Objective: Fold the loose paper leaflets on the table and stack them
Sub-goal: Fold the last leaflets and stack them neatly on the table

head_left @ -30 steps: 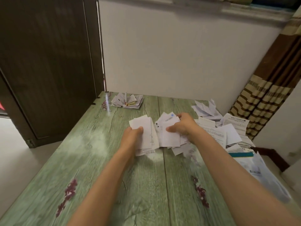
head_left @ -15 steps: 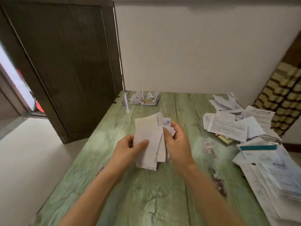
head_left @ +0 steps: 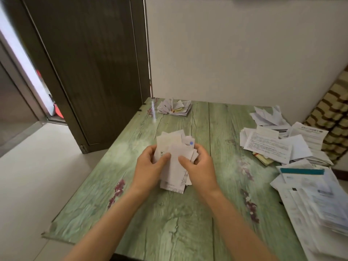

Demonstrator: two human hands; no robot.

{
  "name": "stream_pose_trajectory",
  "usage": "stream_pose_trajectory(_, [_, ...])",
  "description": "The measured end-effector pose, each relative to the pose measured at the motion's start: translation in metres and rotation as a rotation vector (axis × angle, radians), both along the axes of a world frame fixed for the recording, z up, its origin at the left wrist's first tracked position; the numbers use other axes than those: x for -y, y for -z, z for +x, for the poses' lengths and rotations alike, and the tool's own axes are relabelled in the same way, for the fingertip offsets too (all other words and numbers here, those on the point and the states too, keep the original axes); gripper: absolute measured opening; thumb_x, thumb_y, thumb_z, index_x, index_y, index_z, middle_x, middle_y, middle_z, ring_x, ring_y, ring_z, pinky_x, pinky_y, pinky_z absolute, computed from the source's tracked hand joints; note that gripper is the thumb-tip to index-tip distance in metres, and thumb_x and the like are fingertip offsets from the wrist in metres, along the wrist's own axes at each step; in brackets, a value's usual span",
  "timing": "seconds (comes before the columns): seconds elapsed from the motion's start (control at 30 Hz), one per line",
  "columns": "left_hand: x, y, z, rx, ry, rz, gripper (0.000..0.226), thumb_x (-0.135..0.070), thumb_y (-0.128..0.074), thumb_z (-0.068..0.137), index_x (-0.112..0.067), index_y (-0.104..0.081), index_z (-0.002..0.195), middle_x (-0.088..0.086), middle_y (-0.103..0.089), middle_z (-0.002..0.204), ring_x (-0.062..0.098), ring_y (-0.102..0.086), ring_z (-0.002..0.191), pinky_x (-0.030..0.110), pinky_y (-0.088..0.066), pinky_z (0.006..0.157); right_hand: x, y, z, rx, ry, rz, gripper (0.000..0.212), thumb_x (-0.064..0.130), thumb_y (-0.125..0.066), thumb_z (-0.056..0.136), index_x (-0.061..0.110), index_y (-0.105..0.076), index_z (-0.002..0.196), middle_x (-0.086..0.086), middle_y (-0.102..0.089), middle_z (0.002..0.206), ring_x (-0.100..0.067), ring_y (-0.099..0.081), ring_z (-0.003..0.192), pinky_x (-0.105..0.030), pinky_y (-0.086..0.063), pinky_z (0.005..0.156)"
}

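Room for moving lies mostly on the left: I see bare green surface (head_left: 169,232) ahead of, below and left of both hands, running to its left edge, where it drops to the pale floor (head_left: 37,185). A dark door (head_left: 90,63) stands beyond the far left corner, and the white wall (head_left: 235,53) closes off the far edge. The right side is crowded: a heap of loose leaflets (head_left: 273,144) lies toward the far right, larger printed sheets (head_left: 310,194) spread along the near right, and a striped curtain (head_left: 331,113) hangs just beyond them. A small stack of folded leaflets (head_left: 174,107) sits near the far left corner, well apart from my hands. The bundle of leaflets (head_left: 175,166) is at the middle of the surface, fanned unevenly between both hands; I cannot tell whether its lower edge touches the wood. My left hand (head_left: 148,166) grips its left side, thumb across the front, fingers (head_left: 150,147) curled behind. My right hand (head_left: 201,166) grips the right side likewise, thumb on the top sheet.
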State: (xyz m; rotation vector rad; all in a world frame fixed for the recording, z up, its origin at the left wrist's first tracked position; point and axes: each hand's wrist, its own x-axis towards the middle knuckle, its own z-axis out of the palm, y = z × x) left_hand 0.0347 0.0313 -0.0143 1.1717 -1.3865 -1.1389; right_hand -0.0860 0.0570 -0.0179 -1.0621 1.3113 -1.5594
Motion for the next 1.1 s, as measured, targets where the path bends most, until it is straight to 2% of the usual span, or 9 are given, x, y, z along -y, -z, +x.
stream_pose_trajectory(0.13, [-0.002, -0.003, 0.004, 0.03, 0.042, -0.142, 0.019, -0.009, -0.063, 0.087, -0.026, -0.054, 0.091, -0.009, -0.062, 0.09, -0.006, -0.059, 0.077, 0.01, -0.048, 0.066, -0.002, -0.004, -0.003, -0.033, 0.025, -0.15, 0.038, -0.006, -0.065, 0.082, 0.027, -0.059, 0.098, -0.004, -0.068, 0.1, -0.017, -0.066, 0.089, -0.025, -0.056, 0.07])
stream_pose_trajectory(0.23, [-0.003, 0.002, 0.006, 0.099, 0.099, -0.171, 0.04, -0.009, -0.066, 0.085, -0.027, -0.045, 0.114, -0.012, -0.056, 0.105, -0.008, -0.054, 0.09, 0.008, -0.046, 0.074, -0.003, -0.002, -0.002, -0.019, -0.068, -0.117, 0.047, -0.004, -0.071, 0.078, 0.02, -0.054, 0.115, -0.004, -0.064, 0.109, -0.014, -0.065, 0.095, -0.025, -0.056, 0.075])
stream_pose_trajectory(0.37, [-0.004, 0.004, 0.002, 0.067, 0.175, -0.097, 0.06, 0.0, -0.061, 0.086, -0.021, -0.027, 0.131, -0.013, -0.048, 0.109, -0.023, -0.051, 0.079, 0.004, -0.045, 0.067, -0.001, 0.003, -0.001, 0.007, -0.142, 0.002, 0.059, -0.005, -0.065, 0.081, 0.017, -0.042, 0.131, -0.003, -0.061, 0.11, -0.009, -0.063, 0.092, -0.02, -0.053, 0.071])
stream_pose_trajectory(0.6, [-0.012, 0.011, -0.008, 0.071, 0.206, -0.074, 0.067, 0.003, -0.06, 0.085, -0.03, -0.018, 0.126, -0.015, -0.047, 0.114, -0.022, -0.052, 0.093, 0.008, -0.048, 0.075, -0.001, 0.005, 0.005, -0.029, -0.13, 0.008, 0.035, -0.007, -0.059, 0.085, 0.015, -0.05, 0.111, 0.0, -0.062, 0.097, -0.002, -0.062, 0.081, -0.015, -0.051, 0.064])
stream_pose_trajectory(0.67, [-0.011, 0.011, -0.01, 0.101, 0.185, -0.1, 0.06, -0.008, -0.068, 0.08, -0.034, -0.03, 0.118, -0.016, -0.049, 0.112, -0.016, -0.052, 0.099, 0.018, -0.048, 0.089, 0.0, 0.003, 0.003, -0.062, -0.058, -0.037, 0.03, -0.008, -0.062, 0.083, 0.017, -0.054, 0.098, 0.0, -0.063, 0.09, -0.008, -0.062, 0.079, -0.016, -0.052, 0.062])
stream_pose_trajectory(0.77, [-0.007, 0.01, -0.007, 0.275, 0.134, -0.191, 0.047, -0.033, -0.064, 0.07, -0.036, -0.039, 0.11, -0.025, -0.049, 0.105, -0.017, -0.042, 0.108, 0.046, -0.019, 0.116, 0.001, 0.003, 0.0, -0.09, -0.046, -0.097, 0.034, -0.007, -0.065, 0.081, 0.024, -0.057, 0.094, -0.002, -0.066, 0.092, -0.011, -0.064, 0.084, -0.023, -0.056, 0.069])
stream_pose_trajectory(0.9, [-0.008, 0.006, -0.005, 0.198, 0.163, -0.243, 0.047, -0.028, -0.065, 0.07, -0.036, -0.041, 0.111, -0.006, -0.055, 0.113, 0.007, -0.055, 0.107, 0.029, -0.045, 0.095, -0.001, 0.007, 0.001, -0.084, -0.161, -0.138, 0.047, -0.008, -0.065, 0.081, 0.017, -0.051, 0.118, 0.011, -0.062, 0.115, -0.005, -0.063, 0.102, -0.023, -0.054, 0.081])
stream_pose_trajectory(1.0, [-0.008, 0.005, -0.006, 0.132, 0.224, -0.243, 0.058, -0.017, -0.066, 0.069, -0.037, -0.036, 0.114, -0.002, -0.055, 0.116, -0.001, -0.058, 0.102, 0.015, -0.046, 0.084, 0.0, 0.01, 0.002, -0.034, -0.194, -0.142, 0.063, -0.009, -0.066, 0.08, 0.017, -0.04, 0.132, 0.018, -0.057, 0.121, 0.0, -0.061, 0.106, -0.019, -0.051, 0.082])
stream_pose_trajectory(1.1, [-0.007, 0.009, -0.008, 0.071, 0.267, -0.213, 0.06, -0.007, -0.064, 0.072, -0.026, -0.03, 0.118, -0.001, -0.054, 0.113, -0.004, -0.059, 0.098, 0.015, -0.048, 0.08, 0.002, 0.015, 0.002, -0.021, -0.185, -0.105, 0.053, -0.001, -0.068, 0.079, 0.018, -0.049, 0.125, 0.005, -0.061, 0.121, -0.01, -0.061, 0.109, -0.023, -0.052, 0.087])
